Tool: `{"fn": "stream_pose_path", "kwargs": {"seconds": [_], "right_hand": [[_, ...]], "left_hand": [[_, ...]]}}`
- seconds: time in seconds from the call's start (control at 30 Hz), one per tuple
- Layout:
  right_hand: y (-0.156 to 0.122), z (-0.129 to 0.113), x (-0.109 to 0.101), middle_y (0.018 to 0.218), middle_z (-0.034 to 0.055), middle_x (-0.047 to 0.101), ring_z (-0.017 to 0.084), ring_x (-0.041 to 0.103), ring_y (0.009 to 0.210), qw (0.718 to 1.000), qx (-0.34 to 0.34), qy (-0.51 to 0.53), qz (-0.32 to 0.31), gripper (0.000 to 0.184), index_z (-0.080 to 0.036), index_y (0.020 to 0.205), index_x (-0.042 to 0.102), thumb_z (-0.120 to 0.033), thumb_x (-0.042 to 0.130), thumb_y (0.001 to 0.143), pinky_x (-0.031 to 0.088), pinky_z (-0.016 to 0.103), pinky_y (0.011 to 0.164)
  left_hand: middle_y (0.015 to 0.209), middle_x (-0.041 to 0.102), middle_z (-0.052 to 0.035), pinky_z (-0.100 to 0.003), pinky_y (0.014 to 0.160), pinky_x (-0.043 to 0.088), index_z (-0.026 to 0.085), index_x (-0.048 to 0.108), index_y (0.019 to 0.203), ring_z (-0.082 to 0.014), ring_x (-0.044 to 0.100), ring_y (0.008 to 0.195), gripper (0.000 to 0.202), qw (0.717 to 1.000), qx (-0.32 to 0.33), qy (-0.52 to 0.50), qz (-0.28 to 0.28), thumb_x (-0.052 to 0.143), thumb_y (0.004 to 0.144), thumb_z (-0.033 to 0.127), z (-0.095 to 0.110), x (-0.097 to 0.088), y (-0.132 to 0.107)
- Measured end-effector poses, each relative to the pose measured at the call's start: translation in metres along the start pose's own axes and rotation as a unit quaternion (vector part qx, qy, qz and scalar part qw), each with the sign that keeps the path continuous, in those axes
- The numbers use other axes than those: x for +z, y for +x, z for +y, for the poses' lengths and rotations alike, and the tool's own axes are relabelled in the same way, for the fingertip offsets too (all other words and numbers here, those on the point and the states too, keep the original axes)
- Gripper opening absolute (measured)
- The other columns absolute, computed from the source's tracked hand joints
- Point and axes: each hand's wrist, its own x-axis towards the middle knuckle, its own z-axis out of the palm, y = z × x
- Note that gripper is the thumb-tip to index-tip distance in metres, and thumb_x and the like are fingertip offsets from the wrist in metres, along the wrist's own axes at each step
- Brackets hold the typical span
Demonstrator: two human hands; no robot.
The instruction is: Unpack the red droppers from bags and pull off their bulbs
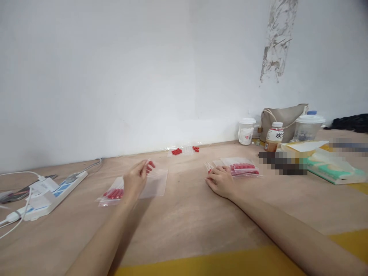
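Pinches a few red pieces [151, 165] in the narrowed fingertips of the left hand [134, 180], right over the left part of the empty clear bag [157, 184]; takes that bag, flat on the wooden table [184, 218], as reference for every place below; touching its film or just above it: cannot tell.

Just left of the clear bag, overlapping its corner: a filled bag [112, 194], flat, a row of red contents inside, partly hidden behind the left wrist.

Well right of the clear bag: rests the right hand [220, 181] palm down, fingers close together and slightly curled, gripping nothing; fingertips on the near-left edge of a stack of filled bags [243, 168], red contents visible through the top one.

Behind the clear bag, against the foot of the white wall [115, 76]: loose red pieces [176, 151] in two small clusters on a sheet of clear film.

Far left of the clear bag: a white power strip [54, 193] with plugs and cables.

Far right of the clear bag and further back: a white cup [246, 131], a capped bottle [274, 137], a beige pouch [283, 117], a lidded clear tub [309, 128]; nearer than those, a green-and-white packet [333, 168]; parts of this area blurred out.
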Motion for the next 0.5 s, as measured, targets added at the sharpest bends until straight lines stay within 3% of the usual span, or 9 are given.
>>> {"fn": "stream_pose_path", "kwargs": {"seconds": [0.07, 0.17, 0.27, 0.37, 0.5], "right_hand": [[0.000, 0.000, 0.000, 0.076, 0.0023, 0.063, 0.016, 0.050, 0.082, 1.000, 0.001, 0.000, 0.000, 0.019, -0.020, 0.069, 0.063, -0.025, 0.048, 0.080, 0.023, 0.036, 0.081], [0.000, -0.001, -0.001, 0.075, 0.0021, 0.063, 0.016, 0.049, 0.082, 1.000, -0.002, 0.001, 0.000, 0.019, -0.020, 0.068, 0.063, -0.026, 0.049, 0.080, 0.024, 0.036, 0.080], [0.001, -0.003, -0.003, 0.075, 0.0022, 0.063, 0.017, 0.050, 0.083, 1.000, -0.022, 0.020, -0.009, 0.016, -0.021, 0.072, 0.064, -0.028, 0.052, 0.079, 0.024, 0.036, 0.081], [0.001, -0.004, -0.006, 0.078, 0.0024, 0.063, 0.017, 0.050, 0.084, 0.997, -0.060, 0.046, -0.030, 0.017, -0.023, 0.083, 0.065, -0.036, 0.056, 0.075, 0.026, 0.035, 0.081], [0.001, -0.004, -0.007, 0.079, 0.0024, 0.062, 0.017, 0.050, 0.084, 0.991, -0.113, 0.050, -0.049, 0.022, -0.023, 0.088, 0.063, -0.039, 0.056, 0.075, 0.029, 0.034, 0.080]], "left_hand": [[0.085, 0.067, 0.0006, -0.023, 0.073, 0.045, 0.023, 0.063, 0.093, -0.0123, 0.061, 0.074, 0.034, 0.999, 0.037, 0.003, -0.023, 0.032, 0.088, 0.035, 0.025, 0.012, -0.006], [0.101, 0.065, -0.0008, -0.029, 0.082, 0.043, 0.025, 0.064, 0.096, -0.0168, 0.058, 0.091, 0.030, 0.989, 0.109, 0.032, -0.091, 0.036, 0.087, 0.033, 0.059, 0.039, -0.022], [0.100, 0.065, -0.0021, -0.034, 0.084, 0.042, 0.026, 0.064, 0.098, -0.0192, 0.057, 0.091, 0.030, 0.970, 0.180, 0.017, -0.165, 0.037, 0.088, 0.033, 0.079, 0.066, -0.038], [0.100, 0.064, -0.0043, -0.034, 0.084, 0.043, 0.023, 0.064, 0.098, -0.0187, 0.057, 0.091, 0.030, 0.956, 0.201, -0.037, -0.212, 0.039, 0.087, 0.035, 0.082, 0.081, -0.046], [0.120, 0.053, -0.0066, -0.035, 0.094, 0.039, 0.022, 0.052, 0.116, -0.0208, 0.048, 0.109, 0.040, 0.939, 0.217, -0.088, -0.251, 0.052, 0.079, 0.037, 0.062, 0.066, -0.049]]}}
